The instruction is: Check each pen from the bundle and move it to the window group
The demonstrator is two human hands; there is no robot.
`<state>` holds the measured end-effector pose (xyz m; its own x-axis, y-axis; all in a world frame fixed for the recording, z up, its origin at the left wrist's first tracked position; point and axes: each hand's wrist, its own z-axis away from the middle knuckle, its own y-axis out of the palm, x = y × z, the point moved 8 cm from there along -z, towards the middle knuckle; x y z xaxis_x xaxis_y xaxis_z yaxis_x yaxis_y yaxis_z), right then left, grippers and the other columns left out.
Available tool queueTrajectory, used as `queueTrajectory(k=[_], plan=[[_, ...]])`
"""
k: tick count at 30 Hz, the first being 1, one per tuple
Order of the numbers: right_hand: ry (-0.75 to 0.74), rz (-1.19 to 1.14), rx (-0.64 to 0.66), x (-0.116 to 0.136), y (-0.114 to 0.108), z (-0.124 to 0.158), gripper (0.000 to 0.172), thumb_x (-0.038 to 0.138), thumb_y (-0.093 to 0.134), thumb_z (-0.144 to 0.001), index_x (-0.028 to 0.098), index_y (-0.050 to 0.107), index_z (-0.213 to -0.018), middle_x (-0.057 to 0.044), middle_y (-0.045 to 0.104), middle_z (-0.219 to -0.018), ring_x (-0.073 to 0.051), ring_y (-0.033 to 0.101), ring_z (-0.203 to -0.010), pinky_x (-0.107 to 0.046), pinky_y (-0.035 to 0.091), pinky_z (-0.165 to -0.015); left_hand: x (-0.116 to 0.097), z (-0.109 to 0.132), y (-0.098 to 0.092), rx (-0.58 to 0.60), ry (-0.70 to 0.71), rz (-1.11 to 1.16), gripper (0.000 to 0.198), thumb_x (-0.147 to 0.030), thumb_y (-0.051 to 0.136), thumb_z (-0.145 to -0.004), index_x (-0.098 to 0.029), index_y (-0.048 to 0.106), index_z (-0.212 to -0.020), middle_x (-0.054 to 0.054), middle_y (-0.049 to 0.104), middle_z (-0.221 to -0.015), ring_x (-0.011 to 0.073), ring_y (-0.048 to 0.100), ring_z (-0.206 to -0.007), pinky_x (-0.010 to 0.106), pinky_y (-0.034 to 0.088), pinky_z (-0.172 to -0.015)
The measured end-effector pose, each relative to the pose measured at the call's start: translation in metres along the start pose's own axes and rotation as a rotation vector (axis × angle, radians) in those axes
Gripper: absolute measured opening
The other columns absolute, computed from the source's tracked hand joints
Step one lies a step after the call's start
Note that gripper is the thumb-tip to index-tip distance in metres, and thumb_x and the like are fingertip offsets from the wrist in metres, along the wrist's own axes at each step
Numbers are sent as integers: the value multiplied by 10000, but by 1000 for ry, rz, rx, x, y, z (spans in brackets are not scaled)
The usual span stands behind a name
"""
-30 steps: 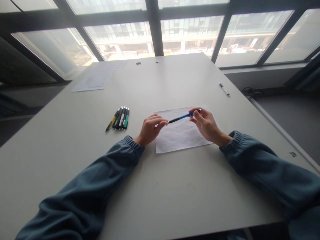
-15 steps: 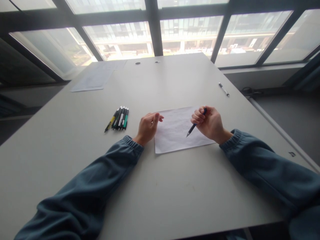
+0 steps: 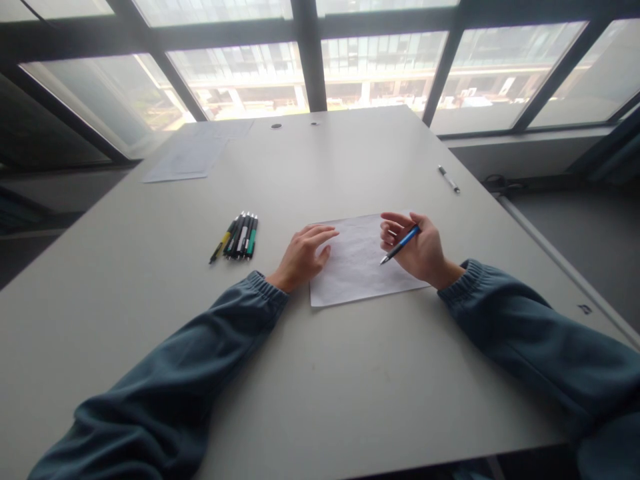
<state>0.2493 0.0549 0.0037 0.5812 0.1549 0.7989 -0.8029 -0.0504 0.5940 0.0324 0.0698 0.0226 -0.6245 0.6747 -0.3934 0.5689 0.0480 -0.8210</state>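
Observation:
A blue and black pen point(image 3: 401, 244) lies across the fingers of my right hand point(image 3: 417, 250), held near the thumb, its tip slanting down to the left. The palm is turned up and the fingers are loosely curled. Under both hands is a white sheet of paper point(image 3: 353, 273); whether it bears any writing is too faint to tell. My left hand point(image 3: 304, 255) rests over the sheet's left edge, fingers stretched out and thumb apart, with nothing in it. Left of that hand several pens point(image 3: 240, 238) lie side by side in a bunch, with yellow, white and green parts showing.
Another pen point(image 3: 449, 179), white and black, lies near the right edge of the white table point(image 3: 300, 373). Flat sheets of paper point(image 3: 185, 159) are at the far left corner. Windows stand beyond the table's far edge.
My left hand has uncurled, its fingers now reaching over the sheet. My right hand has loosened its fist; the pen has tilted flatter and shows its blue barrel.

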Motion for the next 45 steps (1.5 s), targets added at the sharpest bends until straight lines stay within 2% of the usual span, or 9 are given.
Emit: queueTrajectory(k=[3,6,9,12,18,22,31,39,45], plan=[[-37,92,14,2,2,1,615,745,460,-909,189,723,-925,-10,528,-570,-140,472,-496,-281,352,-442,3,0,7,78,-13,-45,390,-271,598,-928,-243,662,-1312,63,611,-1448,280,514,-1391,516,435,-1167],[-53,159,6,3,3,2,656,812,529,-845,193,702,-977,-39,622,-667,-150,551,-549,-271,340,-441,2,1,13,141,2,-65,385,-348,607,-932,-239,670,-1296,65,558,-1508,290,460,-1448,510,404,-1200],[-92,208,5,3,5,4,492,685,733,-784,221,665,-932,-34,677,-781,-149,617,-642,-246,368,-471,-2,1,15,181,20,-59,383,-389,585,-949,-242,668,-1293,64,545,-1520,285,448,-1460,496,384,-1217],[-195,286,-27,8,4,6,354,475,849,-748,222,604,-791,48,561,-601,-100,531,-523,-216,318,-444,-4,0,16,211,25,-45,421,-441,585,-952,-247,648,-1321,69,550,-1513,282,462,-1449,490,381,-1216],[-259,580,45,6,13,7,352,498,753,-826,187,706,-985,-52,715,-819,-171,674,-690,-266,481,-533,-7,-1,16,238,17,-43,477,-495,619,-929,-263,627,-1345,67,539,-1523,296,455,-1449,497,373,-1212],[-378,811,-13,9,12,8,340,484,806,-782,183,647,-788,4,631,-611,-124,574,-518,-251,434,-477,-8,-3,15,238,12,-38,478,-499,621,-926,-265,629,-1343,65,540,-1523,294,456,-1449,493,372,-1211],[-331,947,-54,1,6,5,376,515,691,-874,190,588,-715,-6,637,-550,-108,536,-428,-231,402,-438,-9,-5,15,243,-1,-49,485,-513,622,-926,-255,634,-1336,69,539,-1524,289,458,-1448,481,375,-1210],[-255,963,151,-11,16,10,327,438,752,-839,214,530,-752,10,634,-587,-109,532,-428,-227,365,-420,-9,-5,16,225,15,-48,473,-511,625,-927,-269,633,-1333,63,547,-1516,286,468,-1439,483,382,-1201],[-202,960,183,-19,20,12,343,457,776,-823,220,536,-759,15,640,-587,-135,577,-452,-244,406,-434,-10,-7,17,225,5,-46,465,-508,628,-926,-282,637,-1331,56,547,-1516,286,468,-1437,480,381,-1200]])
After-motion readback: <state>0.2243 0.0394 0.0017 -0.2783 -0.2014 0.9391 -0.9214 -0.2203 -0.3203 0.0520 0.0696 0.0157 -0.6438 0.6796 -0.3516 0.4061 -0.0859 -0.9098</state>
